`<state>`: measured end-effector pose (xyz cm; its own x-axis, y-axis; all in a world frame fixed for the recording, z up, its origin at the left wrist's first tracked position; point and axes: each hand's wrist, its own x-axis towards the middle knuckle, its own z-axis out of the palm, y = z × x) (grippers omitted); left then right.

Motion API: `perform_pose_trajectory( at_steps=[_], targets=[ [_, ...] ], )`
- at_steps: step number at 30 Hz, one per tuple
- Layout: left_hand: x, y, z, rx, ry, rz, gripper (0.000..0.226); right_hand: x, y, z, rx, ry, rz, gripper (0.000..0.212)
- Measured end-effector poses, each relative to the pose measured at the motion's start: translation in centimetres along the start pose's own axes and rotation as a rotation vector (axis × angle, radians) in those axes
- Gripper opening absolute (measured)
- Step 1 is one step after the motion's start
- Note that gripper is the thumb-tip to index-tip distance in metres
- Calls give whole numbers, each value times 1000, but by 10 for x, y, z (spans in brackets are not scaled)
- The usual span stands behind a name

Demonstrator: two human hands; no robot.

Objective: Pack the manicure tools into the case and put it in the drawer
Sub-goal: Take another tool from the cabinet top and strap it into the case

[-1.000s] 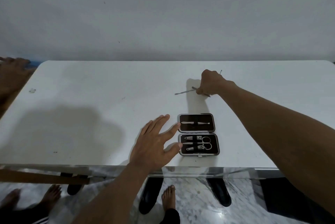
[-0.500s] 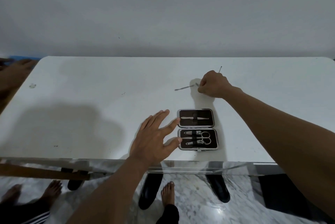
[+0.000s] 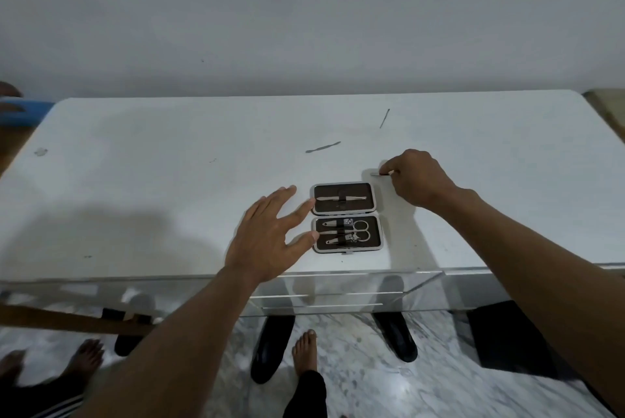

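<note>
As the case (image 3: 346, 211) lies open, left hand (image 3: 267, 238): fingers spread straight, tips at its nine o'clock edge.
Right hand (image 3: 417, 179): pinches thin tool (image 3: 376, 174), case's one o'clock.

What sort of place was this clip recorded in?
Probably a room in a home: a white table against a plain wall, a marble-patterned floor, and bare feet beneath the table.

Dim, cool light is coming from behind, casting a broad soft shadow over the desk (image 3: 169, 147) on the left and a fainter one beside the right hand (image 3: 417, 181). The lens is bowing the desk's edges; the floor (image 3: 402, 387) is glinting.
</note>
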<state>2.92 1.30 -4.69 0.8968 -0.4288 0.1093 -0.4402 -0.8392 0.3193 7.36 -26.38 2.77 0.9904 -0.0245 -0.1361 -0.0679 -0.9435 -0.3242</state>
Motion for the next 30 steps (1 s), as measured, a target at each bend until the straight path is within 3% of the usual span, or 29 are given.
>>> perform_pose_trajectory(
  at_steps=[2,5,11,15,20,26,30],
  targets=[
    [0,0,0,7,-8,-4,63,-10,5,1,-87,-12,-28,44],
    [0,0,0,24,-10,-7,64,-22,13,1,-99,45,-34,34],
    [0,0,-1,25,-12,-17,65,-41,1,-5,237,82,-29,15],
    [-1,0,-2,8,-12,-22,65,-43,-8,4,271,32,-38,12],
    [0,1,-2,7,-7,-20,66,-39,-9,12,221,17,-63,10],
    [1,-1,0,13,-1,-20,64,-41,-9,11,4,-10,-238,27],
    [1,-1,0,7,-4,-21,64,-41,-10,10,-44,-45,-268,27]
  ],
)
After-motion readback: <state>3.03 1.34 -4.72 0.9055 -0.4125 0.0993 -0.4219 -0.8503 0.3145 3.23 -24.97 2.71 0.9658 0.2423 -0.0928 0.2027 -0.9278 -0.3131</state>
